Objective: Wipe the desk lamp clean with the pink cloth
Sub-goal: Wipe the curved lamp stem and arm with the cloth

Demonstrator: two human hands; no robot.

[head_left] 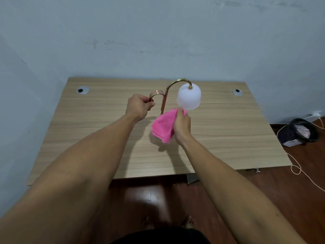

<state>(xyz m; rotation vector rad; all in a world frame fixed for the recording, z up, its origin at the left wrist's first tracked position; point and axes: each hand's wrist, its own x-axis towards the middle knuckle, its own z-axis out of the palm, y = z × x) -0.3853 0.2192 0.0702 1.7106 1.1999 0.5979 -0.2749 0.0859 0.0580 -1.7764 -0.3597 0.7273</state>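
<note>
A desk lamp stands at the middle back of the wooden desk [228, 131]. It has a curved brass arm [175, 83] and a white frosted shade [189, 96] hanging on the right. A second, lower brass arm ends in a round empty holder [156, 93] on the left. My left hand [139, 106] grips that lower arm. My right hand [182, 123] holds the folded pink cloth [163, 125] against the foot of the lamp stem, just below the shade. The lamp's base is hidden by the cloth.
Two round cable grommets sit at the back corners of the desk [83, 90] [237, 92]. A dark basket [300, 132] and a thin cord [299, 171] lie on the wooden floor at the right. The wall is close behind the desk.
</note>
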